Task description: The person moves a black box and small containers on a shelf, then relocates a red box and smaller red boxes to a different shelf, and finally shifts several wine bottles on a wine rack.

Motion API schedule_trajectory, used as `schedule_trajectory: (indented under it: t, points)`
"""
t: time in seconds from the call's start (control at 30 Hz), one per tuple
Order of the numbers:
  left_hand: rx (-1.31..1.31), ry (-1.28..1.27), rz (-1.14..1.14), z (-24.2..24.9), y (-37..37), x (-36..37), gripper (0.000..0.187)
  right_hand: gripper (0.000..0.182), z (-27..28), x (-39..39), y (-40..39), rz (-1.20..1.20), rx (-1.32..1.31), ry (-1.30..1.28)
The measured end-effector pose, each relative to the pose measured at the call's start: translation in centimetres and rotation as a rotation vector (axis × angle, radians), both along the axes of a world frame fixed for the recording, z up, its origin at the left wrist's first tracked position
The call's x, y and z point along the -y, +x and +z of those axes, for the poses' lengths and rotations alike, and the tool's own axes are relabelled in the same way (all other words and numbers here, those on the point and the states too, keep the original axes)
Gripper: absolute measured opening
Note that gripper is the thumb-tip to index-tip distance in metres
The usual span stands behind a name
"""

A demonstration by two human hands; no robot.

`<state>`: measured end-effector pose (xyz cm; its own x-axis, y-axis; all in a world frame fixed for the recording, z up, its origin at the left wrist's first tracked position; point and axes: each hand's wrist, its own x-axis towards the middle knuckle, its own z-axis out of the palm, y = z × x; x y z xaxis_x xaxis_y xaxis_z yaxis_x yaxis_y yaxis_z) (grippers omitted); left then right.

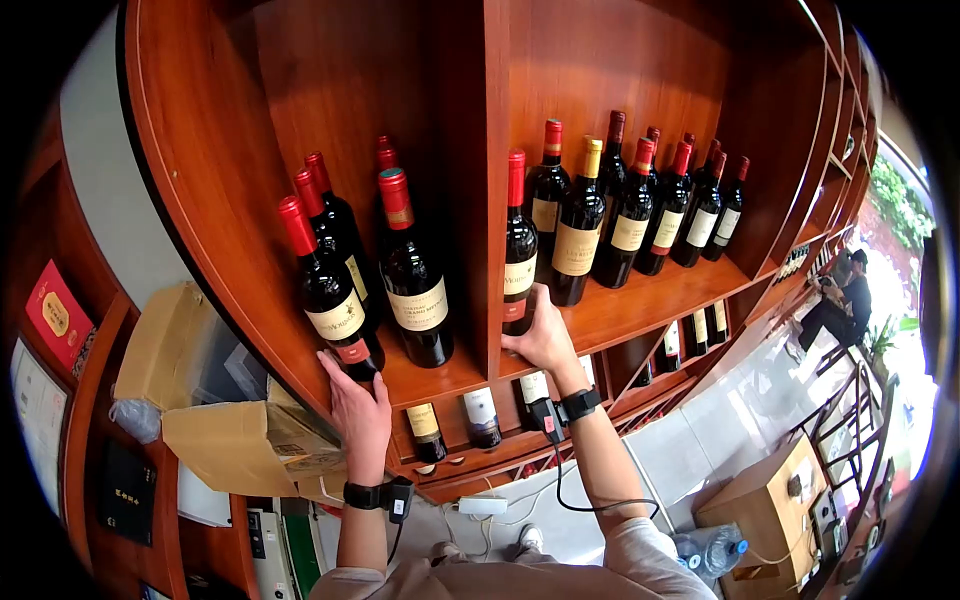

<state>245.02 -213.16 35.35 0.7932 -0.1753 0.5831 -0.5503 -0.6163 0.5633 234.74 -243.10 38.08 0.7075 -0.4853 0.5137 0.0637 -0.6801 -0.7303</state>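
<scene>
My left hand (360, 410) is closed about the base of a red-capped wine bottle (340, 310) at the front of the left shelf compartment, thumb to the right and fingers to the left. My right hand (547, 340) grips the lower part of another red-capped wine bottle (520, 265), just right of the upright divider (497, 200). Both bottles stand nearly upright with pale labels facing me. Beside the left one is a wine bottle with a red and green cap (415, 275). A yellow-capped bottle (578, 225) stands close to the right one.
Several more bottles (665, 215) line the right compartment. Lower shelves hold bottles (482, 420) too. An open cardboard box (225, 440) sits at the left; a carton (765, 510) and water jug (715, 550) are at the right. Cables and a power strip (482, 505) lie on the floor. A seated person (848, 305) is farther off.
</scene>
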Motion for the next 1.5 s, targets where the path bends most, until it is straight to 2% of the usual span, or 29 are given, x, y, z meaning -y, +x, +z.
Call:
schedule_trajectory:
  t: [0.1,0.23,0.33,0.4,0.5,0.53,0.6,0.63,0.73,0.87,0.9,1.0,1.03,1.13,1.2,1.27,1.3,1.37,1.4,1.43,1.47,1.5]
  points:
    - [0.057,0.011,-0.011,-0.2,-0.7,-0.4,0.097,0.091,0.2,-0.3,-0.1,0.014,0.001,0.018]
    - [0.165,-0.236,-0.148,-1.6,-3.3,-1.2,0.096,0.088,-0.4,0.0,0.3,0.053,0.013,0.037]
    - [0.320,-0.275,-0.204,-2.2,-7.4,-1.0,0.093,0.088,-0.1,0.0,0.0,0.044,0.050,-0.013]
    - [0.422,-0.292,-0.270,-2.0,-9.9,0.8,0.088,0.088,-0.4,0.3,0.0,0.047,0.102,-0.065]
    - [0.488,-0.221,-0.311,-0.2,-14.2,5.4,0.077,0.092,-0.6,1.1,-0.3,0.162,0.079,0.046]
    - [0.477,-0.227,-0.358,-0.1,-15.1,7.2,0.072,0.096,-0.8,1.5,-0.3,0.163,-0.007,0.090]
    - [0.374,-0.135,-0.351,0.8,-17.5,10.7,0.069,0.089,-1.7,2.2,-0.4,0.196,0.039,0.101]
    - [0.323,-0.144,-0.369,0.7,-17.9,12.2,0.067,0.097,-2.1,2.5,-0.3,0.253,0.075,0.117]
    - [0.192,-0.135,-0.326,1.5,-19.1,15.6,0.068,0.095,-1.2,2.6,-1.3,0.246,0.021,0.125]
    - [0.042,-0.121,-0.298,2.6,-18.8,17.4,0.076,0.088,-1.9,2.9,-1.3,0.176,0.182,0.037]
    - [0.018,-0.125,-0.298,2.7,-18.4,17.9,0.077,0.077,-2.1,3.0,-1.7,0.159,0.211,0.073]
    - [0.018,-0.087,-0.202,2.5,-16.0,19.6,0.080,0.061,-2.5,4.5,-3.3,0.304,0.259,0.194]
    - [-0.095,-0.071,-0.134,2.8,-15.6,20.2,0.082,0.042,-2.6,4.8,-4.0,0.306,0.314,0.233]
    - [-0.016,-0.085,-0.077,2.1,-13.4,22.2,0.088,0.032,-3.1,7.0,-5.6,0.279,0.313,0.251]
    - [0.050,-0.092,-0.056,1.8,-11.8,23.2,0.088,0.026,-1.7,8.6,-6.7,0.119,0.477,0.133]
    - [0.104,-0.119,-0.034,1.2,-11.0,23.9,0.087,0.029,-1.7,10.9,-5.9,-0.003,0.611,-0.025]
    - [0.138,-0.119,-0.027,0.8,-10.6,24.0,0.087,0.033,-1.9,11.4,-5.8,-0.035,0.550,0.020]
    - [0.202,-0.092,-0.001,-0.2,-9.3,24.3,0.083,0.035,-3.1,11.9,-4.5,0.048,0.597,0.077]
    - [0.240,-0.067,0.016,-0.9,-9.2,24.2,0.081,0.036,-2.9,11.7,-4.8,0.013,0.529,-0.029]
    - [0.152,-0.041,-0.001,-1.3,-9.4,24.1,0.083,0.036,-3.9,12.3,-4.3,-0.057,0.549,-0.178]
    - [0.086,-0.024,-0.018,-1.2,-9.6,24.0,0.086,0.052,-3.9,12.1,-4.7,-0.068,0.441,-0.177]
    - [0.088,-0.034,0.014,-1.3,-9.4,24.1,0.086,0.042,-3.4,10.4,-4.9,-0.040,0.495,-0.026]
